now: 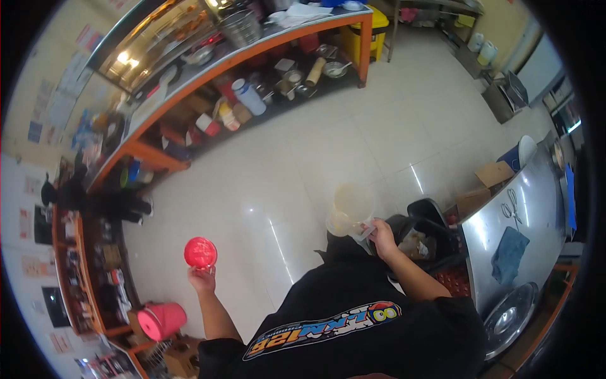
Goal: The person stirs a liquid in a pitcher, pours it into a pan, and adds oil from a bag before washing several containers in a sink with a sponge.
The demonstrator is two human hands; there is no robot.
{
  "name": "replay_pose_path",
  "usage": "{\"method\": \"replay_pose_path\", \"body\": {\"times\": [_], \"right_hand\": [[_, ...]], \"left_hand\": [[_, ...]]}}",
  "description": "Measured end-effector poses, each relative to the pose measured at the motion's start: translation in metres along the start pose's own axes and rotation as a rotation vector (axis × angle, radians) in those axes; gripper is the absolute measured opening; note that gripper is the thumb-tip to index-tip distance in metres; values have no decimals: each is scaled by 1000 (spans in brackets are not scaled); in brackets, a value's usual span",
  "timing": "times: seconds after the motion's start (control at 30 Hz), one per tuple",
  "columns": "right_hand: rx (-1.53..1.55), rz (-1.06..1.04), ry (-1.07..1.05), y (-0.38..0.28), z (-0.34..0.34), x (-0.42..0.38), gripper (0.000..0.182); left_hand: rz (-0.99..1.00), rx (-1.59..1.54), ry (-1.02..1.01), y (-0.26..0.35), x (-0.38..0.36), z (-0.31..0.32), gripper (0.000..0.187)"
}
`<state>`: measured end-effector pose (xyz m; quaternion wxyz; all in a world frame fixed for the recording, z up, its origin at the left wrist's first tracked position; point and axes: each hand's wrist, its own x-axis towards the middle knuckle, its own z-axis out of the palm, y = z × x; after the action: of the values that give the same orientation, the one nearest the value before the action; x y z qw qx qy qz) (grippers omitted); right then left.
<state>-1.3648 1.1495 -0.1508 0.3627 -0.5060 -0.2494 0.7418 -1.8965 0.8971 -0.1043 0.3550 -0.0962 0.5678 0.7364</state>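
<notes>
My left hand (202, 276) is stretched out to the left, its fingers closed on the near rim of a round red bowl (201, 252). The bowl's inside faces up and shows whitish smears. On the other side, my right hand (380, 237) grips the handle of a translucent plastic pitcher (353, 200) with a yellowish tint. A smaller round translucent shape (339, 223) overlaps the pitcher's near left side. Both vessels are held over the tiled floor, well apart from each other.
To the right, a steel table (476, 237) holds a blue-grey cloth (510, 254), a whisk and a round metal lid (512, 321). Below its edge stands a black bin (429, 211). An orange-framed counter (284, 44) crosses the back. A pink bucket (163, 321) and a person (101, 199) are left.
</notes>
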Motion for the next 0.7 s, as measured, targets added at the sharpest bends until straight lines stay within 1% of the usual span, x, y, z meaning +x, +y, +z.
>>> {"method": "replay_pose_path", "body": {"times": [0.03, 0.07, 0.1, 0.13, 0.17, 0.2, 0.23, 0.27, 0.3, 0.33, 0.4, 0.5, 0.57, 0.63, 0.67, 0.7], "right_hand": [[61, -19, -13, -6, -9, 32, 31], [32, -1, 73, -14, -15, 63, 31], [6, 13, 156, -38, -9, 93, 31], [-10, 37, 244, -60, 0, 117, 31], [-51, 11, 251, -89, 9, 143, 32], [-87, -74, 224, -114, 14, 170, 32], [-133, -158, 207, -142, 16, 194, 31], [-227, -162, 167, -181, 19, 213, 31], [-328, -165, 129, -220, 21, 225, 32], [-363, -248, 153, -249, 24, 239, 33], [-445, -417, 202, -302, 16, 270, 35], [-683, -431, 137, -341, -40, 343, 37], [-710, -405, 226, -321, -101, 408, 37], [-665, -227, 251, -330, -153, 427, 37], [-727, -111, 288, -325, -187, 440, 39], [-685, -121, 466, -327, -204, 438, 40]], "left_hand": [[11, 23, -15, 3, 9, 44, 29], [29, 42, -34, 6, 21, 86, 28], [-3, 68, -138, -4, 44, 107, 24], [1, 87, -177, -21, 56, 132, 20], [-64, 103, -210, -40, 77, 145, 15], [-112, 89, -149, -62, 74, 178, 15], [-213, 46, -147, -85, 82, 191, 19], [-362, 87, -138, -105, 88, 203, 22], [-562, 168, -260, -119, 103, 196, 28], [-568, 305, -295, -144, 134, 186, 34], [-542, 619, -305, -159, 132, 221, 35], [-523, 896, -340, -174, 154, 299, 37], [-516, 986, -380, -187, 184, 362, 39], [-513, 1022, -442, -206, 228, 441, 41], [-504, 1038, -486, -218, 255, 481, 42], [-492, 1037, -537, -232, 278, 526, 43]]}}
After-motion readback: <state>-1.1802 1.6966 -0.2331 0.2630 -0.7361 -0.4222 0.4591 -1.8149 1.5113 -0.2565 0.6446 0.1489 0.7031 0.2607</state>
